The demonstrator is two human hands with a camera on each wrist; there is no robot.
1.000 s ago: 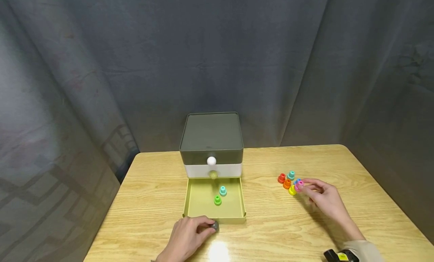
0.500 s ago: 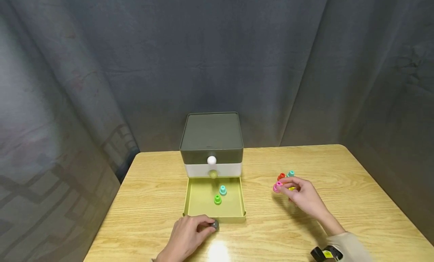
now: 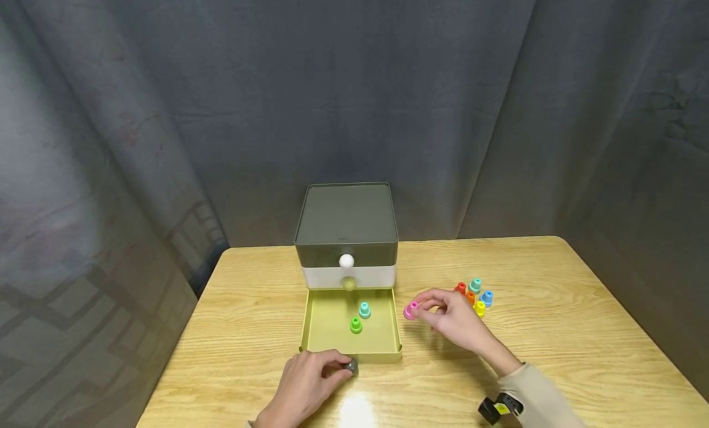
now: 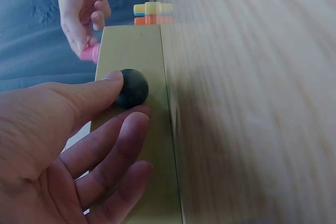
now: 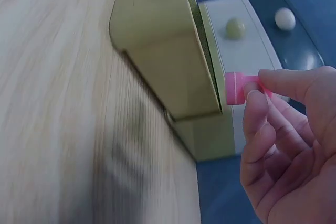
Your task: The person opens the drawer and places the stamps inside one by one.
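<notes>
My left hand pinches the dark round knob on the front of the pulled-out yellow-green drawer between thumb and forefinger. My right hand holds a pink stepped peg by its narrow end, raised above the table just right of the drawer's side wall. Inside the drawer stand a turquoise peg and a green peg. Behind the right hand, a small group of pegs stands on the table: red, teal, orange, blue and yellow.
The drawer belongs to a small stacked cabinet with a dark top and a white drawer in the middle, both upper levels pushed in. The wooden table ends at a grey curtain behind.
My right hand has carried the pink peg leftward from the group of pegs to beside the drawer, uncovering the blue and yellow ones. My left hand stays on the knob.
</notes>
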